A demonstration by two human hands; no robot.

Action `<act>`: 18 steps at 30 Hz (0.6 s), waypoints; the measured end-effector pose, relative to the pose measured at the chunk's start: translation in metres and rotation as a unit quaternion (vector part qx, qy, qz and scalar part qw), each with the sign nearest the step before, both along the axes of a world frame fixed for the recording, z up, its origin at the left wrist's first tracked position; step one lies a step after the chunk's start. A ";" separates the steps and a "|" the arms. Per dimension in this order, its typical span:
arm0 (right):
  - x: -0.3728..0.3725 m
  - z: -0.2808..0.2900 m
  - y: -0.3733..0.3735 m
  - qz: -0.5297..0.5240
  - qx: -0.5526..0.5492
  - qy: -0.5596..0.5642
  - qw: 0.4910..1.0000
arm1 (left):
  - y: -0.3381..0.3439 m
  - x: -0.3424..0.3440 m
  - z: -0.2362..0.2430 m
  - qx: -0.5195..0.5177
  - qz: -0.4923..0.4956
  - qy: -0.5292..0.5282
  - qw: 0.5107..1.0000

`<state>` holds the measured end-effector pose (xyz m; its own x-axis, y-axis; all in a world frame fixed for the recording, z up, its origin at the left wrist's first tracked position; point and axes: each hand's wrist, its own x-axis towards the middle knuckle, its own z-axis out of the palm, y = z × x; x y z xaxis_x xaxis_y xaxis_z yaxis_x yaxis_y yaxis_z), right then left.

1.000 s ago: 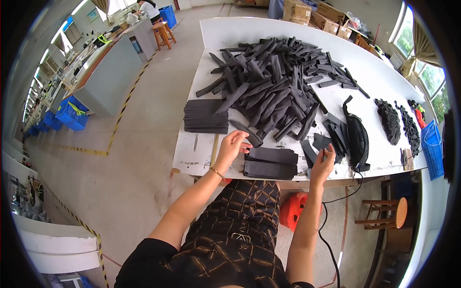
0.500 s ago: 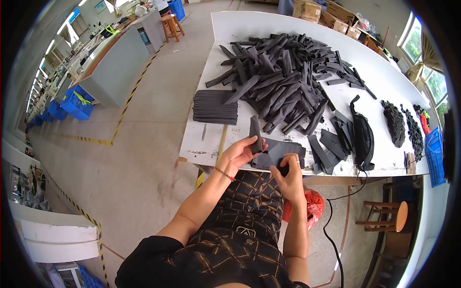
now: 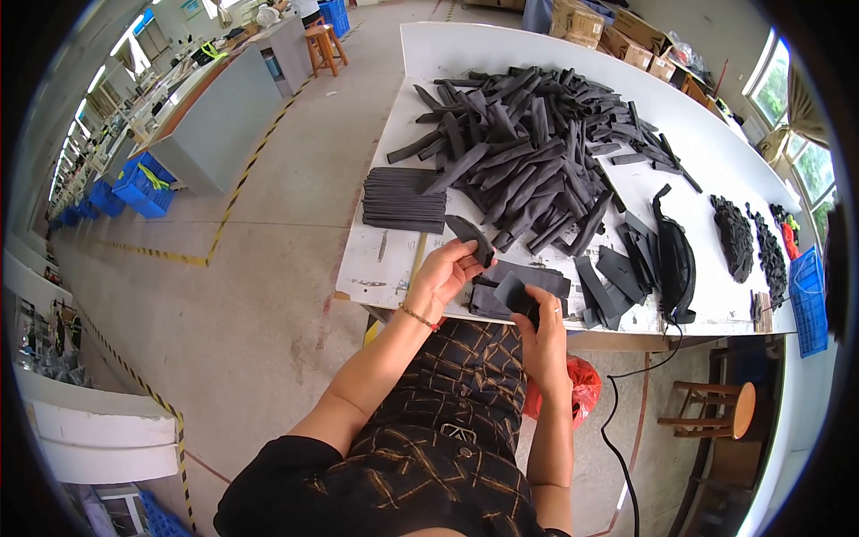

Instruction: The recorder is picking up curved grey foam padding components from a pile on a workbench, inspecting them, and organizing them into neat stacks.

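Note:
My left hand [image 3: 447,273] grips a short dark fabric strip [image 3: 474,237], held tilted above the table's front edge. My right hand [image 3: 541,327] holds a thin dark grey flat piece [image 3: 512,290], raised over a low stack of dark pieces [image 3: 559,285] in front of me. Behind both hands a big loose heap of dark folded strips [image 3: 528,161] covers much of the white table [image 3: 380,277]. A neat row of similar strips [image 3: 403,199] lies at left. Loose flat pieces [image 3: 608,286] and a black waist bag [image 3: 676,259] are right of my right hand.
Dark bunched bundles [image 3: 734,237], a blue crate [image 3: 807,300] and a white back board [image 3: 447,45] border the work area. A wooden stool [image 3: 741,407], red plastic bag [image 3: 582,389] and black cable [image 3: 608,421] are below. Another workbench [image 3: 197,134] stands at left.
My right hand has come leftward and down from the loose pieces, carrying a flat piece. My left hand has lifted a strip, which has since tilted over to the left.

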<state>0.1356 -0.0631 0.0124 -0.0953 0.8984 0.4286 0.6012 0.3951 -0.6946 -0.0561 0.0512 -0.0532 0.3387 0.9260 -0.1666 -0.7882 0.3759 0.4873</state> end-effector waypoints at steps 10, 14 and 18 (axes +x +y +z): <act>0.001 0.004 0.013 -0.010 0.060 -0.081 0.995 | 0.008 -0.005 -0.007 -0.057 0.046 -0.015 0.997; -0.001 0.011 0.023 -0.012 0.092 -0.112 0.989 | 0.006 -0.010 -0.005 -0.041 0.016 0.022 0.999; 0.001 0.020 0.030 -0.018 0.105 -0.124 0.987 | 0.001 -0.008 0.012 -0.033 0.010 0.040 0.999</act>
<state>0.1362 -0.0336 0.0321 -0.1899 0.7969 0.5734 0.7582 0.4901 -0.4300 -0.0637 0.0520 -0.0410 0.3039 0.9186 -0.2526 -0.7550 0.3939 0.5242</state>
